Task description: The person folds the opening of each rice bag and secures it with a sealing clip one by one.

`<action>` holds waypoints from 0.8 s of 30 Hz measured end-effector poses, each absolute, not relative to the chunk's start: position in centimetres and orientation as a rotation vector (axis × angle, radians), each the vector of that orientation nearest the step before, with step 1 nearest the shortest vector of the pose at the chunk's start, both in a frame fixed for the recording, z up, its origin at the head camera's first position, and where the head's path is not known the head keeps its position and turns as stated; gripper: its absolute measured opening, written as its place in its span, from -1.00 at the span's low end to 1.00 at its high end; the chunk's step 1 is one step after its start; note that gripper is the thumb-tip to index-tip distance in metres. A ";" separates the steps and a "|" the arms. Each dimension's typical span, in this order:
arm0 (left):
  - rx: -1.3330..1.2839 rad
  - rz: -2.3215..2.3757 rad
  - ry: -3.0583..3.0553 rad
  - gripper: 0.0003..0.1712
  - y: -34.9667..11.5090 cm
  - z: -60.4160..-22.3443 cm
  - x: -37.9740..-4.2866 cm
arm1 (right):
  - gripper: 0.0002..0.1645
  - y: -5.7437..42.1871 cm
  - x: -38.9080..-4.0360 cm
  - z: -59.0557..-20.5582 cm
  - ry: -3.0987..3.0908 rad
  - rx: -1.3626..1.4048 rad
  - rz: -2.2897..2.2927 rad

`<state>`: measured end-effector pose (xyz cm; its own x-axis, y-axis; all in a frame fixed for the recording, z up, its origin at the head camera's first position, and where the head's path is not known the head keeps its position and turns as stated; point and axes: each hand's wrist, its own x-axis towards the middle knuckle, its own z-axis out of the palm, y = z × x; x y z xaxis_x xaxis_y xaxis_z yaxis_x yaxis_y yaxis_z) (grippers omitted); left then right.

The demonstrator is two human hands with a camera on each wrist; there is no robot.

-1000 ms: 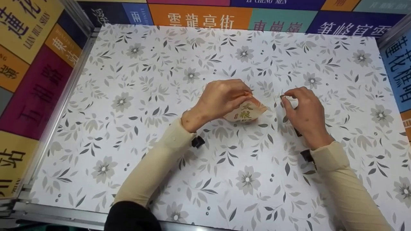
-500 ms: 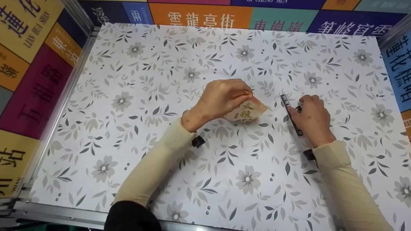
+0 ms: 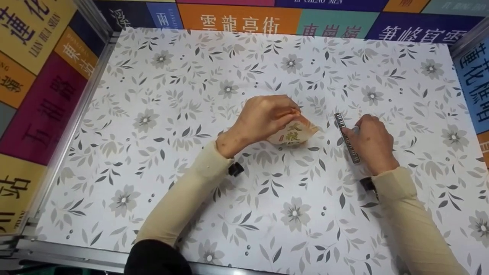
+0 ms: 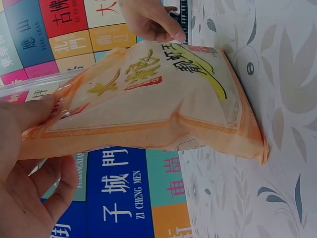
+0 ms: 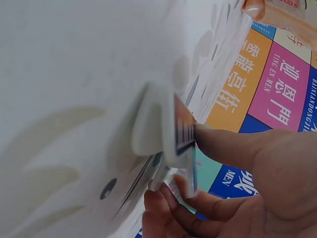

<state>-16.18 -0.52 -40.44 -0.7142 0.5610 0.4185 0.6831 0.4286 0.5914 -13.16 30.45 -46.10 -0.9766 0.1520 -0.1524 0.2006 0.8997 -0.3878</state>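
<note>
My left hand (image 3: 263,116) pinches the gathered top of a cream-and-orange plastic food bag (image 3: 292,133), printed with gold characters. In the left wrist view, the bag (image 4: 148,99) stands on the table, tapering towards the thumb and fingers. To its right, my right hand (image 3: 370,141) holds a long clip (image 3: 350,147) whose narrow face carries a dark-and-white bar pattern. The right wrist view shows the clip (image 5: 168,124) as white plastic, pinched between thumb and fingers close to the table. A gap separates clip and bag.
A white table (image 3: 214,172) with a grey floral print lies under both hands. Coloured panels (image 3: 237,19) with Chinese characters wall it in at the back and sides. A metal rail (image 3: 72,256) runs along the front edge.
My right hand has shifted right and towards me along the clip, uncovering its patterned strip, and its fingers have settled behind it. The left hand and bag have stayed put.
</note>
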 end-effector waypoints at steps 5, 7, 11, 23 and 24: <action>-1.101 -1.151 -2.513 -0.80 -0.5 -40.6 -16.2 | -0.55 30.6 -13.1 -46.0 2.945 0.274 -0.633; -1.099 -1.152 -2.511 -0.80 -0.5 -40.6 -16.2 | -0.57 30.6 -13.0 -45.9 2.952 0.265 -0.633; -1.096 -1.156 -2.510 -0.80 -0.5 -40.6 -16.2 | -0.56 30.5 -12.9 -45.7 2.942 0.270 -0.629; -1.090 -1.147 -2.523 -0.80 -0.5 -40.5 -16.2 | -0.22 31.0 -13.6 -44.1 2.654 0.276 -0.768; -1.089 -1.146 -2.522 -0.80 -0.5 -40.6 -16.2 | -0.25 31.1 -13.7 -44.0 2.654 0.265 -0.769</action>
